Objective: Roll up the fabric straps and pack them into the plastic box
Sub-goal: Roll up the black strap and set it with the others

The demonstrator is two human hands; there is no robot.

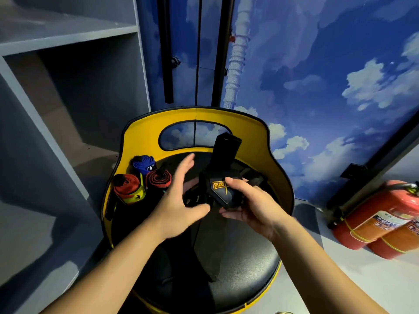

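A single wide-angle head view looks forward and steeply down from close above a yellow-backed chair [145,141] — both forearms reach in from the bottom edge toward its black seat [244,273] — while grey shelving [68,39] bends along the left edge and a cloud-painted wall [340,87] fills the right.

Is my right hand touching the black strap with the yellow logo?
Touching. The head view shows the right hand gripping the black strap, thumb pressed on it beside the logo, fingers curled beneath.

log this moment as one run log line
right hand grips black fabric strap | left hand open beside it | three rolled straps on yellow chair
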